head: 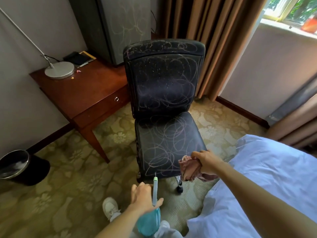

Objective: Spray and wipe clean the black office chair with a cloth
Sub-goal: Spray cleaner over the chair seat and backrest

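A black office chair [164,103] stands in the middle of the room, its seat and backrest covered with pale chalk-like scribbles. My left hand [143,197] grips a blue spray bottle [149,222] just in front of the seat's near edge, its white and green nozzle pointing at the seat. My right hand [208,162] holds a bunched pinkish-brown cloth [191,170] at the seat's front right corner. The cloth hangs beside the seat edge.
A wooden desk [82,95] with a lamp base [59,70] stands left of the chair. A black waste bin [20,167] sits on the patterned carpet at the far left. A bed with white sheets [267,177] fills the right. Brown curtains [214,31] hang behind the chair.
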{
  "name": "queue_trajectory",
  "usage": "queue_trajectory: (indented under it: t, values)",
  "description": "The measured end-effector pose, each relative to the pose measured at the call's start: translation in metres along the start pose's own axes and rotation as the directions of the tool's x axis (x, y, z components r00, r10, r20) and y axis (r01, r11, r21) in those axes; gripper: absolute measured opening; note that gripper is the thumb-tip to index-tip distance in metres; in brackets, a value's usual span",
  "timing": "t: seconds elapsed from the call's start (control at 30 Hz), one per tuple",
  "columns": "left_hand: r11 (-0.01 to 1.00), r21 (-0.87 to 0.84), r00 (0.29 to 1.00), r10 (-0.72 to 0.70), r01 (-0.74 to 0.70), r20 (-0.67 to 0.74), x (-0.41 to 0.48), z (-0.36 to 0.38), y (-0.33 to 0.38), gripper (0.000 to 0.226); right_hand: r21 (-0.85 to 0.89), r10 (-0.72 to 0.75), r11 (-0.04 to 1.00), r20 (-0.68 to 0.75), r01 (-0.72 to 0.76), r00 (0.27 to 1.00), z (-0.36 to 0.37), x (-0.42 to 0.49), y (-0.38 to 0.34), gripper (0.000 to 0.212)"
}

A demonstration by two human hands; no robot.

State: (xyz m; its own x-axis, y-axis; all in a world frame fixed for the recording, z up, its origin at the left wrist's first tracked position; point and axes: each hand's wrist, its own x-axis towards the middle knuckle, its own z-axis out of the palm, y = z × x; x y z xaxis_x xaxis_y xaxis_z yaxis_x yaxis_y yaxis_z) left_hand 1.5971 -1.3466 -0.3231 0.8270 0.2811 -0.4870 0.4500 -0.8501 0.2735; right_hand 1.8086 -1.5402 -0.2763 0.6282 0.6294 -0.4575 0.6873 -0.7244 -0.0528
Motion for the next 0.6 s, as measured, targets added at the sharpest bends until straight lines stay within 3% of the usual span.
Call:
queue_trajectory:
  t: [0.23, 0.6]
  values:
    - [0.999, 0.013, 0.999, -0.035, 0.034, 0.041, -0.008, 0.020, 0.008, 0.047, 0.010, -0.005, 1.000, 0.012, 0.005, 1.000, 0.024, -0.010, 0.008, 0.043]
    - [0.994, 0.076, 0.988, 0.062, -0.073, 0.141, -0.022, 0.044, 0.019, 0.046, 0.014, 0.058, 0.998, 0.042, -0.058, 0.997, 0.039, -0.034, 0.019, 0.049]
